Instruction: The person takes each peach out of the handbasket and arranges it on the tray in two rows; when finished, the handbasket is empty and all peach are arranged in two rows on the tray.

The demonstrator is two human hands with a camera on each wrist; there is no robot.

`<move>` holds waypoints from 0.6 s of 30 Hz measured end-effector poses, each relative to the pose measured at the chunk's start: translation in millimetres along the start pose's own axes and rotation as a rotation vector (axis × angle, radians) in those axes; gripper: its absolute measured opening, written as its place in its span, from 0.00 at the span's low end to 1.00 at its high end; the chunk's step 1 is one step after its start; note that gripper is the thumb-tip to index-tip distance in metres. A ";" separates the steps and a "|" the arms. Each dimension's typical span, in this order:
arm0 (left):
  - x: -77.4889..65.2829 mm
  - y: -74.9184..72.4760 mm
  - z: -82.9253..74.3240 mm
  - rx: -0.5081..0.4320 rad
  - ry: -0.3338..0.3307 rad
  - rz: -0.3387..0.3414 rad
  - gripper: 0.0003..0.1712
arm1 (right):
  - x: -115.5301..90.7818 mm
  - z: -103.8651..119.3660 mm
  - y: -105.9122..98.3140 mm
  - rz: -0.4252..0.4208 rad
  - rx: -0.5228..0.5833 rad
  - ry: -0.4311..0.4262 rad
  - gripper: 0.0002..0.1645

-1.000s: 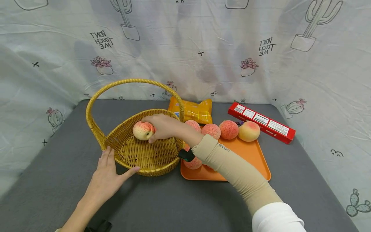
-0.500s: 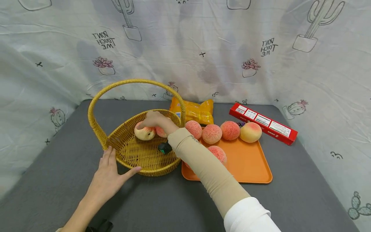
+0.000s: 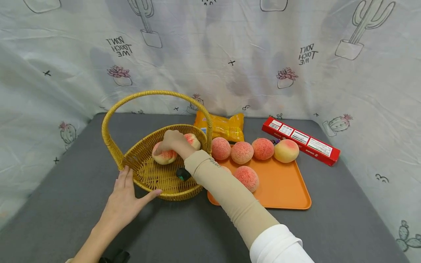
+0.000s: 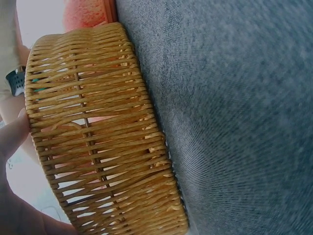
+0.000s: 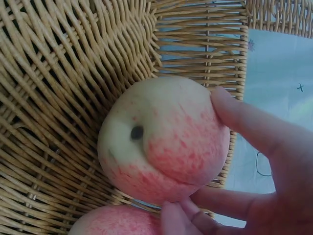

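My right hand (image 3: 175,141) reaches into the yellow wicker basket (image 3: 164,184). In the right wrist view its thumb and fingers (image 5: 244,117) hold a pale peach (image 5: 164,139) with a red blush. That peach (image 3: 164,157) sits at the left inside the basket in the head view. A second peach (image 3: 192,141) lies behind the hand, towards the basket's right side. My left hand (image 3: 123,201) touches the basket's near left rim, fingers extended near the handle's base and thumb stretched along the rim. The left wrist view shows the basket's woven side (image 4: 98,132) close up.
An orange tray (image 3: 283,190) to the right bears several peaches (image 3: 246,178), one partly hidden by the right sleeve (image 3: 233,193). Behind stand a yellow packet (image 3: 227,126) and a long red box (image 3: 300,140). The tall handle (image 3: 161,92) arches over the basket.
My right hand moved from the peach at the left to the basket's right, then back onto the left peach. The second peach shifted back and right. The left hand stayed on the rim.
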State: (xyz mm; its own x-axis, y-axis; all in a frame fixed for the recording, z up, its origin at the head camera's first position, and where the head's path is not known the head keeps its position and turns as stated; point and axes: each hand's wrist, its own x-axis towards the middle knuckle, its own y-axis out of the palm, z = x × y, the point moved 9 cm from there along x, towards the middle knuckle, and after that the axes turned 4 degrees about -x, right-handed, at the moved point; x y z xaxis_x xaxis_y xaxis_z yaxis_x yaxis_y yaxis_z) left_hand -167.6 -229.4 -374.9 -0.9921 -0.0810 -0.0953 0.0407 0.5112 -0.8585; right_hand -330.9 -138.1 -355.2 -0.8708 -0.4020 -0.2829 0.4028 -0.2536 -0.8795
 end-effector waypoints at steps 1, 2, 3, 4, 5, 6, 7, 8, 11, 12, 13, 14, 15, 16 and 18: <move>0.1 -0.5 0.1 0.001 0.001 -0.002 0.69 | -1.4 1.1 0.5 0.011 -0.016 -0.008 0.34; 0.3 -1.0 -0.1 0.002 0.004 -0.005 0.69 | -2.4 2.0 1.5 0.027 -0.030 -0.017 0.36; 0.3 -1.4 -0.4 0.002 0.008 -0.007 0.69 | -3.0 2.9 2.8 0.045 -0.040 -0.029 0.36; 0.2 -1.6 -0.5 0.000 0.010 -0.009 0.69 | -3.7 3.7 4.3 0.062 -0.046 -0.041 0.37; 0.2 -1.7 -0.8 0.000 0.012 -0.011 0.69 | -4.2 4.1 5.5 0.077 -0.046 -0.051 0.37; 0.1 -1.8 -1.0 0.000 0.014 -0.013 0.69 | -4.3 4.2 6.9 0.089 -0.046 -0.056 0.37; -0.1 -2.0 -1.3 -0.001 0.016 -0.016 0.69 | -4.4 4.3 8.3 0.100 -0.045 -0.062 0.36; -0.3 -2.2 -1.5 -0.001 0.017 -0.019 0.69 | -4.2 4.4 9.5 0.109 -0.040 -0.068 0.35; -0.8 -2.4 -1.6 -0.003 0.017 -0.022 0.69 | -3.4 3.3 11.8 0.117 -0.048 -0.074 0.35; -0.8 -2.4 -1.7 -0.004 0.018 -0.023 0.69 | -3.0 2.9 12.0 0.113 -0.053 -0.078 0.35; -0.7 -2.6 -1.6 -0.004 0.019 -0.024 0.69 | -2.8 2.5 11.8 0.108 -0.054 -0.083 0.34; -0.6 -2.8 -1.7 -0.004 0.021 -0.026 0.69 | -2.3 2.2 11.3 0.099 -0.054 -0.092 0.32; -0.4 -2.9 -1.9 -0.004 0.023 -0.027 0.68 | -1.8 1.8 11.4 0.096 -0.055 -0.102 0.28; -0.2 -3.1 -2.0 -0.004 0.026 -0.028 0.68 | -1.2 1.1 11.5 0.095 -0.042 -0.111 0.26; 0.0 -2.9 -2.1 -0.004 0.027 -0.027 0.68 | -0.4 -1.5 12.6 0.102 0.015 -0.125 0.28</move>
State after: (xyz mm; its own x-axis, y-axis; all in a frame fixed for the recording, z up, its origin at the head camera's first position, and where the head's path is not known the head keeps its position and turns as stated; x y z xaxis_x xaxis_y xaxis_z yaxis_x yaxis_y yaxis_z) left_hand -168.0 -229.1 -371.3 -0.9957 -0.0716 -0.0582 0.0133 0.5125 -0.8586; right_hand -325.8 -139.8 -366.8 -0.7836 -0.5326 -0.3199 0.4924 -0.2185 -0.8425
